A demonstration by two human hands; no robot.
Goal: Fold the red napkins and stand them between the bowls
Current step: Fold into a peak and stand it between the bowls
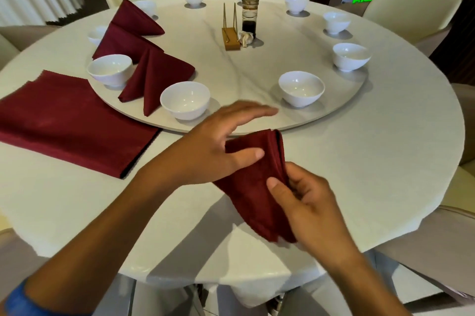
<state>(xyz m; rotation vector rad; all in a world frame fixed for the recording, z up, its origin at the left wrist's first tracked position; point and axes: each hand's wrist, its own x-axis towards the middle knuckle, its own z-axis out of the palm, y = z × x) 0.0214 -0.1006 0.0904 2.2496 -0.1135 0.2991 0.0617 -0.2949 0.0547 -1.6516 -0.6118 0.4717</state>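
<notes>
Head view: 3 folded napkins (154,76) stand btwn bowls (185,100) on turntable's left, flat stack (72,120) waits, R hand (305,202) pinches half-folded napkin (252,184), L hand (218,148) flat on it, fingers straight; right-side gaps unfilled

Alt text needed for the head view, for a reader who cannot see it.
Two hands fold a red napkin at the near edge of a round white table: the left hand rests on it, the right hand pinches its edge. Three folded napkins stand among white bowls on the turntable; a flat stack lies left.
</notes>
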